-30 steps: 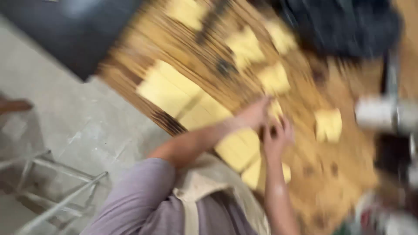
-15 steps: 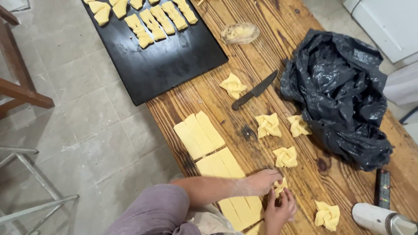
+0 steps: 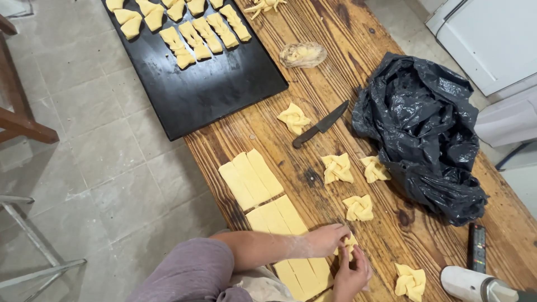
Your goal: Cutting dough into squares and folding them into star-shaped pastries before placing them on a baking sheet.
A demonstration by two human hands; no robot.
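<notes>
Hardly anything has shifted since the earlier frame: both hands stay low in the frame over the same piece. At upper left, a black flat baking tray [image 3: 224, 95] carries folded dough pieces. Left of centre lie flat yellow dough strips [image 3: 251, 179]. The left hand [image 3: 324, 239] and the right hand [image 3: 351, 275] pinch a small folded yellow dough piece [image 3: 351, 244] between fingertips. It looks soft, light and easily torn; its corners seem the safest hold.
</notes>
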